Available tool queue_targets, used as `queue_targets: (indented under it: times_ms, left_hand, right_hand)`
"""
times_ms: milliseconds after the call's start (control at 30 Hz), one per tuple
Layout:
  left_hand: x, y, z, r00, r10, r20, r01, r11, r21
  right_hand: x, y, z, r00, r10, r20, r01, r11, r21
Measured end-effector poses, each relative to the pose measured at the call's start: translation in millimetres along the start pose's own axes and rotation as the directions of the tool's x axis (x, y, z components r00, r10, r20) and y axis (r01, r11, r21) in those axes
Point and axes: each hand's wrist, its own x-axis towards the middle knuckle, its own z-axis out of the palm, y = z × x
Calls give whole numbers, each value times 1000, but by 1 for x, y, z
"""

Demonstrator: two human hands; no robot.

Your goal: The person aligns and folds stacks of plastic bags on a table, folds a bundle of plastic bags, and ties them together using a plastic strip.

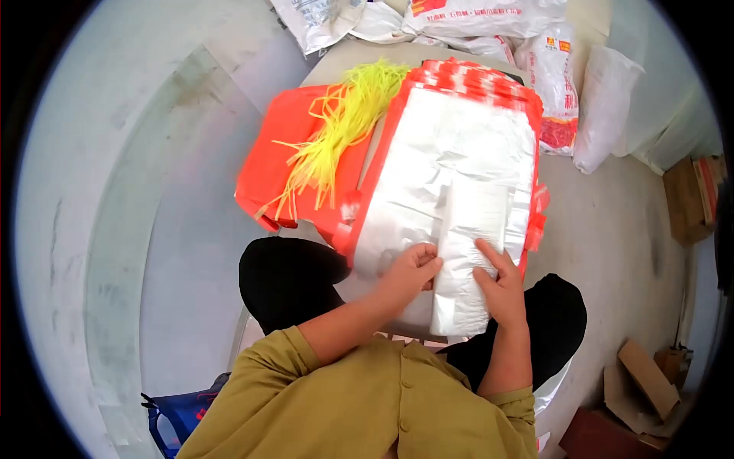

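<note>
A folded bundle of white plastic film (468, 222) lies lengthwise over a stack of red-edged, silvery-white bags (428, 141). At the bundle's left edge, my left hand (417, 269) has thumb and fingertips pinched together on the film. My right hand (501, 284) rests on the bundle's right side, thumb and index finger apart on its surface. To the left, a bunch of yellow strips (344, 126) lies across a red folded pile (279, 149).
Printed white sacks (552, 92) and a translucent bag (608, 107) stand behind the stack. Cardboard boxes (688, 200) are at the right, with opened cardboard (642, 386) at the lower right. A blue bag (180, 413) sits at the lower left.
</note>
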Motion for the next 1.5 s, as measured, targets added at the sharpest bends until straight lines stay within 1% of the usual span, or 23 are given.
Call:
queue_targets:
  times_ms: [100,133,167,200,300,400,433,500,600,667,767,800,900,1000,1100,1200,1267,1300,1367,1400,1433,1467,1500]
  left_hand:
    - [14,11,-33,995,99,12,-99,994,-52]
    - [18,16,-43,983,162,-81,-164,986,-20]
    - [34,8,-56,954,245,-174,-247,969,8]
    - [52,-11,-83,878,425,-220,-369,894,255]
    - [58,-3,-119,735,578,-355,-283,737,614]
    - [68,-15,-155,649,696,-308,-113,488,866]
    - [68,-18,-160,669,673,-315,-77,484,872]
    - [66,-21,-166,710,623,-329,-9,475,880]
    - [63,-18,-165,758,576,-306,-4,474,881]
    - [62,-17,-164,742,605,-288,-19,449,894]
    - [65,-15,-164,733,628,-262,-38,422,906]
    - [67,-14,-165,732,633,-253,-44,414,909]
    - [77,-11,-173,749,603,-273,-1,414,910]
    - [87,-14,-181,740,619,-265,-5,399,917]
    - [90,-12,-184,712,641,-287,5,403,915]
    - [83,-5,-180,714,627,-311,-16,458,889]
    - [76,-4,-174,687,663,-297,-86,481,873]
    - [72,-2,-169,673,681,-289,-123,489,863]
    - [62,2,-153,649,730,-213,-312,512,801]
    - [57,4,-142,630,756,-177,-404,514,757]
    - [53,1,-130,709,673,-210,-445,658,607]
    - [47,-5,-114,788,577,-216,-453,780,432]
    - [42,-9,-100,858,475,-195,-428,872,239]
  right_hand:
    - [4,11,-1,995,23,-97,-3,980,197]
    - [5,5,0,991,75,-109,-50,974,221]
    - [8,6,1,987,106,-122,-79,975,208]
    - [11,10,2,981,136,-136,-108,975,195]
    - [13,8,5,970,183,-162,-162,978,134]
    - [15,12,3,975,163,-149,-149,984,102]
    - [15,17,2,978,150,-142,-136,986,100]
    - [16,19,5,975,164,-149,-147,982,123]
    - [20,18,8,971,181,-154,-165,980,111]
    - [22,20,8,972,181,-152,-170,982,80]
    - [23,22,10,976,170,-140,-153,981,121]
    - [24,21,11,975,171,-139,-156,982,109]
    - [26,22,12,977,162,-140,-151,985,86]
    - [27,24,12,979,145,-145,-131,986,102]
    - [28,17,14,975,160,-155,-140,981,131]
    - [28,15,14,975,160,-153,-137,980,147]
    - [26,15,14,974,168,-149,-140,973,184]
    - [26,15,14,972,188,-143,-151,960,234]
    - [26,14,14,965,226,-132,-172,927,332]
    - [26,12,15,961,247,-127,-176,895,410]
    - [27,9,16,957,266,-120,-177,857,485]
    - [26,6,17,951,286,-114,-178,812,556]
    - [26,5,19,948,301,-105,-177,772,610]
